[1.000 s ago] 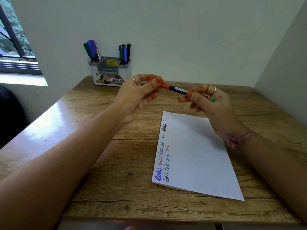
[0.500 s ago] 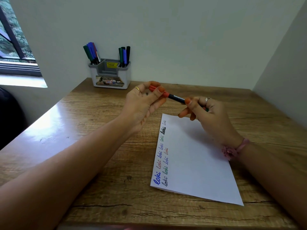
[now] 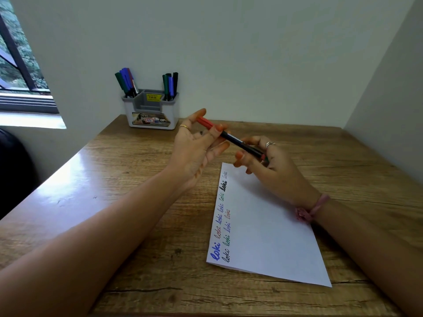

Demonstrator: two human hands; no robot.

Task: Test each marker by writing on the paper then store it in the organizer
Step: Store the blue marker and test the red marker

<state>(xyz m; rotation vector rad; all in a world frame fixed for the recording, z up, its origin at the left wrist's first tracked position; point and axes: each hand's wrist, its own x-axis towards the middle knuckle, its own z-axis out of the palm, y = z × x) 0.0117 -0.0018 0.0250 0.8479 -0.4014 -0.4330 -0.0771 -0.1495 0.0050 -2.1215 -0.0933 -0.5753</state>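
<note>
A black marker [image 3: 240, 143] with a red cap [image 3: 204, 122] is held in the air between both hands, above the far edge of the paper. My left hand [image 3: 195, 145] pinches the cap end with thumb and fingers. My right hand [image 3: 270, 165] grips the black barrel, and a second marker's green tip shows in that fist. The white paper [image 3: 270, 229] lies on the table with several small words in different colours along its left edge. The grey organizer [image 3: 152, 110] stands at the back by the wall, markers upright in its left and right compartments.
The wooden table [image 3: 137, 202] sits in a corner between two walls. A window [image 3: 20, 65] is at the far left, with a dark object [image 3: 13, 170] below it beside the table's left edge.
Both hands have stayed on the marker and kept their grip. The marker's cap end has tilted upward a little, and the right hand has slid closer along the barrel.
</note>
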